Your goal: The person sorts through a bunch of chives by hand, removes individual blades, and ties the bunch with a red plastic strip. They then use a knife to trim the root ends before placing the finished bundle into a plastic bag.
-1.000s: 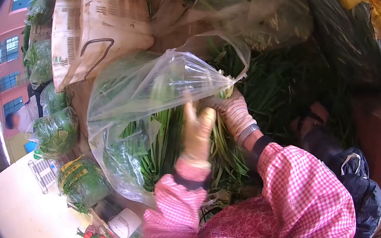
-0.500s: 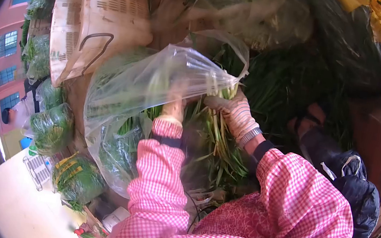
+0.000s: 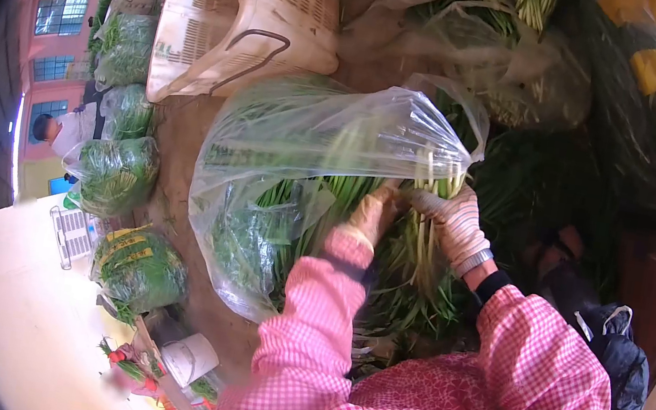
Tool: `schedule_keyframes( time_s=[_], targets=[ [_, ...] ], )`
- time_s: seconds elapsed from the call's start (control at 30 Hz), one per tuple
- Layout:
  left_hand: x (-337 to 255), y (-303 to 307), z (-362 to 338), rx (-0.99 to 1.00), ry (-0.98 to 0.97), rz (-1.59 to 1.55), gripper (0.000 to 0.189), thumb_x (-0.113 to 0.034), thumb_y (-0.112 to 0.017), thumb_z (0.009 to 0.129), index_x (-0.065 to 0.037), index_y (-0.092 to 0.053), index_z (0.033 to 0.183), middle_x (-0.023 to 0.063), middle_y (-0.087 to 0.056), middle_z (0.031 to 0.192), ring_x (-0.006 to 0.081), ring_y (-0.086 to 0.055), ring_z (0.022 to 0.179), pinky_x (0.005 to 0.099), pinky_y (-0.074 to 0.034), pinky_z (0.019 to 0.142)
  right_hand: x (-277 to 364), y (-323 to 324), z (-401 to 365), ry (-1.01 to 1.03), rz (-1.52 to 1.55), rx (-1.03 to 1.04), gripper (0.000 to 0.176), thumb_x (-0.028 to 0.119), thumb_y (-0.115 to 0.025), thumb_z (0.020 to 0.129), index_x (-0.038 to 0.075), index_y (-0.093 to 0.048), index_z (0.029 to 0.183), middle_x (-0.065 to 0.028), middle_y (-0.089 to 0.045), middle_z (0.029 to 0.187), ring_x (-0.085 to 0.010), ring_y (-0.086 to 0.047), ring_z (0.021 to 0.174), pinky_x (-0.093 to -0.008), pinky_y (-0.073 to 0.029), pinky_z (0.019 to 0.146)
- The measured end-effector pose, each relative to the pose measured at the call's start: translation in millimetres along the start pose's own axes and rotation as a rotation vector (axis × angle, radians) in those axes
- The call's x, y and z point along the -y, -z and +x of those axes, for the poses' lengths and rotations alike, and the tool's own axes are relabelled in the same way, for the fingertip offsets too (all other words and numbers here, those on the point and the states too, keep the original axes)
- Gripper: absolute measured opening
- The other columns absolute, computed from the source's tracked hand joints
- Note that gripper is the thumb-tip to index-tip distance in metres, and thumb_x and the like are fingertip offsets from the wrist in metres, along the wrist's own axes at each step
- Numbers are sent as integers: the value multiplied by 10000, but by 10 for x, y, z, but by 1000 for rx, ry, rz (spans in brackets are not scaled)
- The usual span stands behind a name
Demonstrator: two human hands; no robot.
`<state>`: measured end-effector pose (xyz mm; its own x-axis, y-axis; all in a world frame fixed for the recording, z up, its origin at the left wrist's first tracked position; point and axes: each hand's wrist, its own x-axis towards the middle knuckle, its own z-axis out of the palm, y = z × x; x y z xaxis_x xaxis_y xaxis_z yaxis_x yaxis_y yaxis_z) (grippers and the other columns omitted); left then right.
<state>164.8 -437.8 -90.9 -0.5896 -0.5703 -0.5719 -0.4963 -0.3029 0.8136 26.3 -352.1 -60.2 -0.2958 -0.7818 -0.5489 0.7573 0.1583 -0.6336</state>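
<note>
My gloved right hand (image 3: 458, 222) is closed around a bunch of long green stalks (image 3: 438, 169) at the mouth of a clear plastic bag (image 3: 296, 137). Pale stalk ends stick up under the stretched plastic, while leaves hang below the hand. Close beside it, my gloved left hand (image 3: 376, 211) has its fingers curled in at the same bunch; its fingertips are partly hidden. More long greens (image 3: 278, 198) fill the bag to the left.
A dirty white plastic crate (image 3: 290, 4) with a metal handle stands at upper left. Several bagged bundles of greens (image 3: 120, 174) line the left side. A white bucket (image 3: 189, 358) is at lower left. Another clear bag of greens (image 3: 526, 73) lies at the back. A person (image 3: 72, 131) is farther off.
My left hand has come out from under the plastic and moved right, up to my right hand. The view has shifted, so the scene sits farther right. My right hand keeps its grip.
</note>
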Motion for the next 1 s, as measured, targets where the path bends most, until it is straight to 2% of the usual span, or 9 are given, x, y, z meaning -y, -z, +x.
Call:
schedule_keyframes(
  time_s=[0.2, 0.43, 0.53, 0.6, 0.67, 0.7, 0.77, 0.9, 1.0],
  targets=[
    [204, 248, 515, 23, 184, -309, 427, -251, -500, 901, 4, -467, 1241, 119, -552, 1153, 219, -525, 1038, 332, -440, 895, -54, -6, -153, 63, 56, 33, 348, 69, -745, 665, 31, -595, 976, 5, -619, 855, -98, -553, 717, -256, -461, 666],
    [267, 429, 884, 5, 190, -420, 466, -262, -597, 863, 9, -472, 1220, 121, -563, 1110, 235, -540, 998, 355, -486, 876, -94, 6, -459, -11, -120, -49, 378, 100, -746, 662, 39, -565, 989, 8, -577, 804, -99, -521, 663, -254, -447, 601],
    [-69, 559, 1071, -50, 129, -420, 460, -256, -597, 862, 7, -473, 1219, 120, -564, 1106, 232, -542, 990, 351, -488, 865, -209, 80, -547, -50, -220, -99, 473, 134, -748, 647, -1, -535, 1047, -29, -606, 889, -131, -548, 777, -274, -460, 717],
    [-474, 693, 1183, -112, 34, -402, 457, -251, -596, 862, 6, -474, 1218, 120, -565, 1103, 230, -543, 985, 348, -490, 857, -268, 197, -586, 11, -55, -124, 424, 116, -734, 648, 10, -560, 1020, -29, -606, 859, -143, -557, 736, -284, -462, 690],
    [-826, 778, 1188, -153, -52, -380, 453, -247, -596, 861, 4, -474, 1218, 119, -565, 1100, 229, -545, 980, 345, -491, 850, -153, 219, -653, -5, -200, -234, 373, 88, -726, 644, 24, -583, 983, -19, -604, 817, -134, -554, 706, -278, -457, 661],
    [-878, 766, 1144, -135, -69, -337, 451, -245, -595, 861, 4, -475, 1218, 119, -566, 1098, 228, -546, 977, 344, -492, 846, -146, 237, -649, 12, -94, -222, 339, 72, -724, 640, 36, -591, 949, -11, -599, 784, -123, -546, 673, -271, -450, 627],
    [-709, 628, 991, -59, -35, -244, 448, -240, -595, 861, 2, -476, 1217, 118, -566, 1095, 226, -547, 972, 341, -493, 838, -114, 199, -616, -2, -68, -176, 335, 54, -725, 653, 40, -586, 958, 4, -583, 814, -108, -534, 706, -268, -446, 646],
    [222, 38, 572, 296, 261, -106, 441, -232, -594, 860, -1, -477, 1216, 117, -567, 1089, 223, -550, 962, 336, -496, 823, -27, 63, -574, 98, -68, -100, 344, 63, -735, 654, 37, -581, 960, 18, -584, 803, -101, -539, 696, -248, -450, 647],
    [679, -129, 420, 423, 440, -110, 436, -225, -593, 859, -3, -478, 1216, 116, -568, 1085, 220, -552, 954, 332, -499, 812, -31, 4, -568, 71, -65, -65, 336, 73, -745, 645, 38, -586, 939, 21, -589, 790, -95, -546, 681, -240, -450, 631]
  ],
)
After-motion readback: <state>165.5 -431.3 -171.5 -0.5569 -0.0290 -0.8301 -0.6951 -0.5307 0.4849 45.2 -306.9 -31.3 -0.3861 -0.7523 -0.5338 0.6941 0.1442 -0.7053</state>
